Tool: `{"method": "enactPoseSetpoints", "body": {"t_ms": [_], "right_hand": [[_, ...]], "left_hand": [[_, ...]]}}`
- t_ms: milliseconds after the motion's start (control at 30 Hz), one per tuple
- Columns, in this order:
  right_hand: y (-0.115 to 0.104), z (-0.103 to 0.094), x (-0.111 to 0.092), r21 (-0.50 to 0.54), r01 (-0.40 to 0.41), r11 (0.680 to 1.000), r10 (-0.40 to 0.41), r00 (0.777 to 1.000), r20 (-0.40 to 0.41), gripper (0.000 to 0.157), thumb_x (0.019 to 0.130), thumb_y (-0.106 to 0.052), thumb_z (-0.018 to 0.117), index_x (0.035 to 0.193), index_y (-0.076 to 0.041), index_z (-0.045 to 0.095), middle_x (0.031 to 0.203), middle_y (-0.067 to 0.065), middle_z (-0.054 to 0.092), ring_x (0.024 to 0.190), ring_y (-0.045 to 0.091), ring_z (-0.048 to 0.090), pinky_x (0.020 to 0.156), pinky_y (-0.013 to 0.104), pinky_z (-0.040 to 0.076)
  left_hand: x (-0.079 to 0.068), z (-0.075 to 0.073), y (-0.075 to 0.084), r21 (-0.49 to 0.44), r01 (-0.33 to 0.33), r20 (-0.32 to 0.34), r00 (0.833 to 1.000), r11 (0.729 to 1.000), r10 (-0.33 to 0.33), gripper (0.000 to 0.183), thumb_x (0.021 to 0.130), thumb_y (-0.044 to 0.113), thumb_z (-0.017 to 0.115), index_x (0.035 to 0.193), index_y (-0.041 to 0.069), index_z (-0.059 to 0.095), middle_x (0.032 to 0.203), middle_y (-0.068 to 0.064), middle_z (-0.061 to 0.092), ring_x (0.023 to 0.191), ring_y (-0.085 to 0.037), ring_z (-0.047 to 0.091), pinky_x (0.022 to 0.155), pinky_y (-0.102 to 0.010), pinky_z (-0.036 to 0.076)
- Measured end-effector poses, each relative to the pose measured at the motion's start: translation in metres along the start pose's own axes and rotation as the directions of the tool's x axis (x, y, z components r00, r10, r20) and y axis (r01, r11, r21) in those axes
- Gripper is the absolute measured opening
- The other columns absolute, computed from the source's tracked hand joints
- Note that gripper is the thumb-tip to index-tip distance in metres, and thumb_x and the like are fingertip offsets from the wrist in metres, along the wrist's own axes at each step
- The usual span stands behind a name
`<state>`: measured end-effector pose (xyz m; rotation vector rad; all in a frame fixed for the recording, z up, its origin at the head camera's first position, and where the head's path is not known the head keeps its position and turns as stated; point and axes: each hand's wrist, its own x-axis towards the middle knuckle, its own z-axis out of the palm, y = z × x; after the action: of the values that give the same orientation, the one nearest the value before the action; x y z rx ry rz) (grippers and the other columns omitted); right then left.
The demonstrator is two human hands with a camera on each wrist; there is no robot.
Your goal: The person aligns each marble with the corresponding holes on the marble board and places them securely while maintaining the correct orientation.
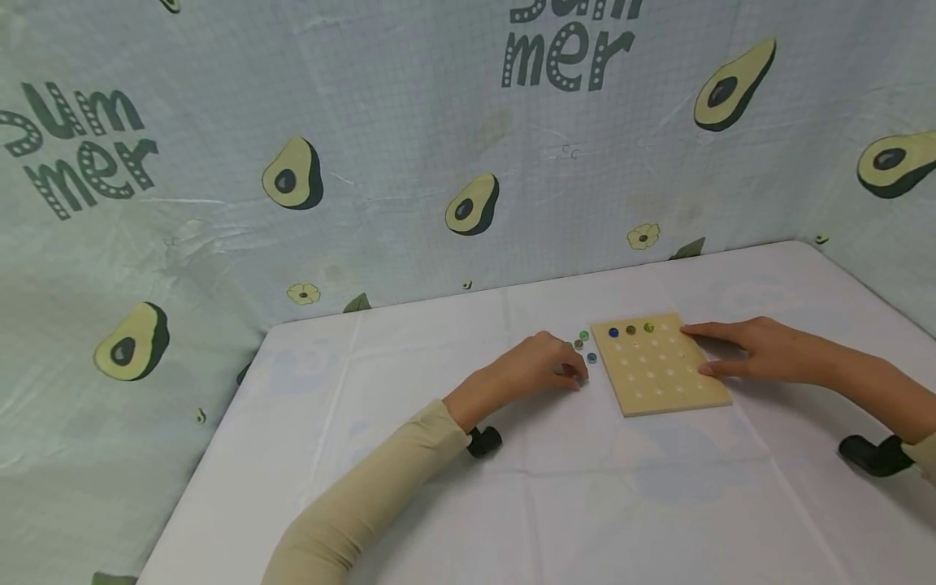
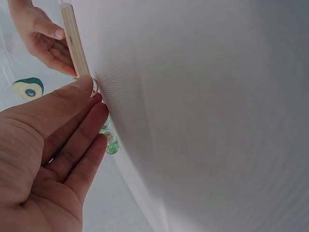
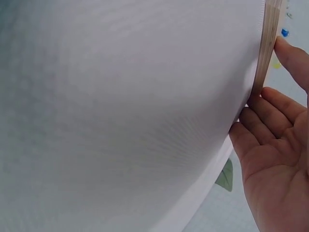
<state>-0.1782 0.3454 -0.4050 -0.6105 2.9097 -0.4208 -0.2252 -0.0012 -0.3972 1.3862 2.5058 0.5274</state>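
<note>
A square wooden board [image 1: 661, 366] with rows of shallow dimples lies on the table. Its far row holds a blue marble [image 1: 613, 332], a brownish marble [image 1: 631, 330] and a yellow-green marble [image 1: 648, 327]. Left of the board, my left hand [image 1: 537, 367] pinches a clear glass marble [image 2: 95, 88] between thumb and fingertips, low over the cloth. Beside those fingers lie loose marbles: a green one [image 1: 584, 335], a brown one [image 1: 578, 344] and a blue one [image 1: 591, 357]. My right hand [image 1: 768, 349] rests against the board's right edge with fairly straight fingers, thumb and index finger touching it.
A white cloth [image 1: 409, 357] covers the table. Behind and at the sides hangs a pale curtain [image 1: 395, 162] printed with avocados and lettering. Dark wrist-camera mounts show under the left wrist [image 1: 484, 441] and right wrist [image 1: 873, 455].
</note>
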Motion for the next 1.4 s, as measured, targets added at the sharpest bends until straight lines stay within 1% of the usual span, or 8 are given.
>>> {"method": "enactPoseSetpoints", "body": {"t_ms": [167, 300, 467, 700, 800, 1067, 1300, 1400], "right_hand": [[0.001, -0.001, 0.000, 0.006, -0.010, 1.000, 0.010, 1.000, 0.005, 0.073, 0.092, -0.052, 0.071, 0.147, -0.007, 0.054, 0.143, 0.028, 0.054, 0.128, 0.048, 0.054, 0.097, 0.063, 0.047], [0.002, 0.000, 0.000, 0.016, -0.010, 1.000, 0.009, 1.000, 0.005, 0.073, 0.092, -0.052, 0.071, 0.147, -0.008, 0.053, 0.142, 0.028, 0.055, 0.128, 0.048, 0.054, 0.097, 0.063, 0.047], [0.002, -0.001, 0.000, 0.018, -0.001, 1.000, 0.001, 1.000, -0.001, 0.072, 0.092, -0.051, 0.071, 0.147, -0.008, 0.054, 0.142, 0.027, 0.055, 0.128, 0.048, 0.054, 0.097, 0.062, 0.047], [0.002, -0.002, 0.000, 0.015, 0.006, 1.000, -0.006, 1.000, -0.007, 0.071, 0.093, -0.049, 0.071, 0.147, -0.007, 0.054, 0.142, 0.028, 0.056, 0.127, 0.047, 0.055, 0.097, 0.062, 0.047], [0.001, -0.002, 0.000, 0.019, 0.004, 1.000, -0.004, 1.000, -0.006, 0.071, 0.093, -0.049, 0.071, 0.147, -0.007, 0.054, 0.142, 0.028, 0.056, 0.128, 0.048, 0.055, 0.098, 0.062, 0.047], [0.001, -0.002, 0.001, 0.012, -0.010, 1.000, 0.010, 1.000, 0.004, 0.072, 0.093, -0.049, 0.071, 0.147, -0.006, 0.053, 0.142, 0.029, 0.054, 0.128, 0.049, 0.054, 0.098, 0.063, 0.046], [0.001, -0.002, 0.000, 0.018, -0.014, 1.000, 0.014, 1.000, 0.004, 0.072, 0.093, -0.049, 0.071, 0.147, -0.005, 0.053, 0.141, 0.030, 0.055, 0.127, 0.049, 0.054, 0.096, 0.062, 0.047], [0.000, -0.003, -0.001, 0.020, -0.008, 1.000, 0.008, 1.000, -0.004, 0.071, 0.092, -0.049, 0.072, 0.147, -0.007, 0.054, 0.142, 0.028, 0.056, 0.128, 0.048, 0.055, 0.097, 0.062, 0.047]], "left_hand": [[0.001, -0.001, 0.001, 0.002, -0.001, -0.003, 1.000, 1.000, 0.001, 0.019, 0.090, 0.013, 0.078, 0.109, 0.010, 0.079, 0.105, 0.003, 0.077, 0.093, 0.001, 0.065, 0.082, -0.008, 0.048], [0.002, -0.002, 0.003, -0.006, -0.040, -0.021, 0.999, 0.999, 0.040, 0.017, 0.091, 0.013, 0.078, 0.108, 0.009, 0.079, 0.104, 0.002, 0.077, 0.092, 0.000, 0.066, 0.082, -0.009, 0.049], [0.003, -0.005, 0.005, 0.014, -0.073, -0.045, 0.996, 0.997, 0.073, 0.016, 0.092, 0.013, 0.077, 0.108, 0.009, 0.079, 0.103, 0.000, 0.077, 0.090, 0.000, 0.066, 0.082, -0.012, 0.051], [0.004, -0.010, 0.010, -0.013, -0.065, -0.063, 0.996, 0.998, 0.064, 0.018, 0.093, 0.012, 0.076, 0.110, 0.008, 0.079, 0.106, 0.000, 0.077, 0.092, -0.001, 0.066, 0.084, -0.012, 0.051], [0.005, -0.012, 0.011, -0.018, -0.072, -0.068, 0.995, 0.997, 0.071, 0.019, 0.093, 0.012, 0.076, 0.111, 0.008, 0.079, 0.106, 0.000, 0.077, 0.093, -0.002, 0.067, 0.084, -0.013, 0.051], [0.006, -0.014, 0.012, 0.000, -0.092, -0.099, 0.991, 0.996, 0.091, 0.018, 0.093, 0.013, 0.076, 0.110, 0.008, 0.078, 0.106, 0.000, 0.077, 0.095, -0.004, 0.068, 0.087, -0.017, 0.053], [0.004, -0.015, 0.014, -0.030, -0.065, -0.118, 0.991, 0.997, 0.061, 0.021, 0.092, 0.013, 0.076, 0.112, 0.008, 0.078, 0.107, 0.001, 0.077, 0.095, -0.002, 0.068, 0.086, -0.017, 0.053], [0.005, -0.015, 0.014, -0.030, -0.067, -0.132, 0.989, 0.997, 0.063, 0.021, 0.091, 0.014, 0.077, 0.112, 0.008, 0.078, 0.107, 0.000, 0.077, 0.094, -0.002, 0.068, 0.085, -0.018, 0.054]]}}
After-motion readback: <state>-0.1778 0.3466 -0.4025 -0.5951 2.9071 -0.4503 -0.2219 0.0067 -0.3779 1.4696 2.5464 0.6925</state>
